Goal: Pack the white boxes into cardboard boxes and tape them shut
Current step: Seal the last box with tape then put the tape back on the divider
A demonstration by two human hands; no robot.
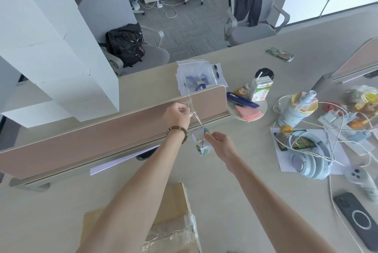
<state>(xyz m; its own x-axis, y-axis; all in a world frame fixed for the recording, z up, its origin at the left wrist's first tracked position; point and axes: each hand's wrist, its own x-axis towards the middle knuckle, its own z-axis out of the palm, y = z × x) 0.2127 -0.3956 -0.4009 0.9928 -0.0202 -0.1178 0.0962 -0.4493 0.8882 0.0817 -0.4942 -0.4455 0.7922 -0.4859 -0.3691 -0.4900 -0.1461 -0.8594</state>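
Observation:
A cardboard box lies at the bottom centre under my forearms, with clear tape wrinkled over its right end. My right hand grips a roll of clear tape above the desk. My left hand pinches the free end of the tape, and a clear strip stretches between hand and roll. A stack of large white boxes stands at the left, behind the desk divider.
A tan divider panel crosses the desk ahead. To the right lie headphones, cables, a cup, a milk carton, a phone and a controller. Plastic bags sit beyond the divider.

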